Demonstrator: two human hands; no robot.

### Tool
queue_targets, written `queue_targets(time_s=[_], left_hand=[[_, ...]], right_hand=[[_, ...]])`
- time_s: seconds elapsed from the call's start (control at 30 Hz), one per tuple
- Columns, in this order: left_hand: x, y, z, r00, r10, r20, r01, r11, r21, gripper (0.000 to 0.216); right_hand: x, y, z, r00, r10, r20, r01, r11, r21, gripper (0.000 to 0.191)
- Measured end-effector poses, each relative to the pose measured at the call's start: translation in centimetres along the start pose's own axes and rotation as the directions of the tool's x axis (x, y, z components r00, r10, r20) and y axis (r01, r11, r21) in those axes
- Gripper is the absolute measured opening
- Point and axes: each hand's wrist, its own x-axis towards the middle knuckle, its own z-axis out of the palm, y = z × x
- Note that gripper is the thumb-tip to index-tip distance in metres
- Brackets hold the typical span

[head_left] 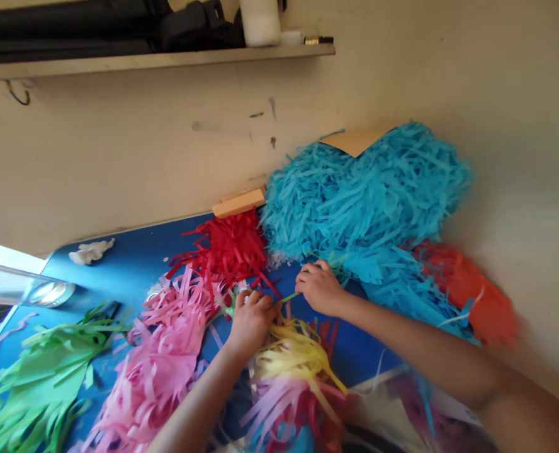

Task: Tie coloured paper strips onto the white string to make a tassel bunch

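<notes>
My left hand (251, 318) and my right hand (318, 287) are both closed in a pinch over a blue table (133, 261). Between them runs a thin green paper strip (289, 296), held at both ends. Under my left hand lie yellow fringed paper (298, 358) and pink fringed paper (161, 358). Red fringed paper (227, 248) lies just behind my hands. A big shape covered in turquoise paper fringe (364, 201) leans on the wall beside my right hand, with bare cardboard (355, 139) showing at its top.
Green fringed paper (38, 371) lies at the left. An orange fringe piece (468, 289) sits at the right by the wall. A wooden block (239, 202), a crumpled white scrap (90, 250) and a tape roll (50, 292) are on the table. A shelf (157, 60) hangs above.
</notes>
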Motion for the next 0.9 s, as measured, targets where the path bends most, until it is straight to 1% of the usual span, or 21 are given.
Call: queue_targets(time_s=[0.07, 0.13, 0.17, 0.27, 0.33, 0.43, 0.5, 0.53, 0.57, 0.6, 0.63, 0.67, 0.7, 0.73, 0.77, 0.8, 0.83, 0.87, 0.9], left_hand=[[0.3, 0.0, 0.0, 1.000, 0.028, -0.004, -0.028, 1.000, 0.007, 0.028], [0.6, 0.1, 0.0, 0.999, 0.045, -0.017, -0.045, 0.999, 0.012, 0.025], [0.7, 0.2, 0.1, 0.998, 0.048, -0.029, -0.048, 0.999, 0.014, 0.023], [1.0, 0.4, 0.7, 0.995, 0.048, -0.092, -0.046, 0.999, 0.021, 0.016], [1.2, 0.6, 1.1, 0.985, 0.048, -0.163, -0.044, 0.999, 0.030, 0.018], [1.4, 0.6, 1.3, 0.953, 0.051, -0.300, -0.035, 0.998, 0.059, 0.022], [1.3, 0.6, 0.3, 0.918, 0.058, -0.393, -0.027, 0.996, 0.084, 0.021], [1.1, 0.6, -0.6, 0.898, 0.062, -0.435, -0.023, 0.995, 0.094, 0.020], [0.8, 0.7, -1.8, 0.878, 0.068, -0.473, -0.023, 0.995, 0.100, 0.017], [0.4, 0.9, -3.2, 0.856, 0.082, -0.510, -0.035, 0.994, 0.102, 0.015], [-0.1, 1.2, -4.8, 0.835, 0.101, -0.540, -0.053, 0.993, 0.105, 0.014], [-0.5, 1.5, -6.4, 0.810, 0.135, -0.571, -0.091, 0.990, 0.104, 0.014], [-1.0, 1.9, -8.0, 0.783, 0.179, -0.595, -0.138, 0.984, 0.114, 0.015], [-1.3, 2.3, -9.4, 0.763, 0.216, -0.609, -0.176, 0.976, 0.125, 0.017], [-1.6, 2.7, -10.6, 0.743, 0.247, -0.622, -0.211, 0.968, 0.133, 0.018], [-1.8, 3.2, -11.5, 0.730, 0.266, -0.630, -0.233, 0.963, 0.136, 0.018], [-2.0, 3.6, -12.1, 0.721, 0.269, -0.639, -0.241, 0.961, 0.132, 0.019], [-2.2, 4.1, -12.5, 0.717, 0.253, -0.650, -0.236, 0.965, 0.116, 0.018], [-2.3, 4.5, -12.7, 0.717, 0.217, -0.663, -0.214, 0.973, 0.088, 0.017]], right_hand=[[0.1, -0.6, 0.2, 0.991, -0.132, 0.000, 0.132, 0.990, -0.052, 0.014], [0.4, -0.8, 0.7, 0.965, -0.260, 0.027, 0.261, 0.959, -0.111, 0.013], [0.6, -0.9, 1.1, 0.952, -0.303, 0.046, 0.307, 0.942, -0.134, 0.014], [1.4, -0.8, 2.0, 0.927, -0.368, 0.069, 0.375, 0.908, -0.189, 0.024], [1.8, -0.8, 2.3, 0.920, -0.386, 0.061, 0.390, 0.896, -0.210, 0.025], [2.0, -1.5, 1.7, 0.922, -0.385, 0.027, 0.380, 0.891, -0.248, 0.024], [1.7, -2.5, 0.5, 0.932, -0.362, -0.018, 0.344, 0.899, -0.271, 0.023], [1.5, -3.2, -0.4, 0.943, -0.324, -0.071, 0.299, 0.925, -0.236, 0.022], [1.1, -4.0, -1.5, 0.956, -0.259, -0.137, 0.240, 0.960, -0.146, 0.022], [0.8, -4.8, -2.7, 0.967, -0.175, -0.186, 0.179, 0.984, 0.007, 0.023], [0.4, -5.5, -4.1, 0.977, -0.076, -0.198, 0.119, 0.968, 0.219, 0.025], [0.2, -6.2, -5.5, 0.989, -0.002, -0.149, 0.069, 0.893, 0.446, 0.029], [0.0, -6.8, -6.8, 0.999, 0.016, -0.049, 0.019, 0.762, 0.647, 0.031], [0.0, -7.2, -7.9, 0.999, 0.004, 0.049, -0.042, 0.602, 0.798, 0.033], [0.0, -7.6, -8.8, 0.991, -0.027, 0.129, -0.104, 0.435, 0.894, 0.034], [0.0, -7.9, -9.3, 0.982, -0.055, 0.181, -0.159, 0.280, 0.947, 0.035], [0.1, -8.3, -9.5, 0.976, -0.064, 0.208, -0.196, 0.150, 0.969, 0.036], [0.1, -8.6, -9.4, 0.974, -0.062, 0.217, -0.214, 0.053, 0.975, 0.038], [0.0, -9.0, -9.1, 0.975, -0.053, 0.217, -0.218, -0.015, 0.976, 0.038]])
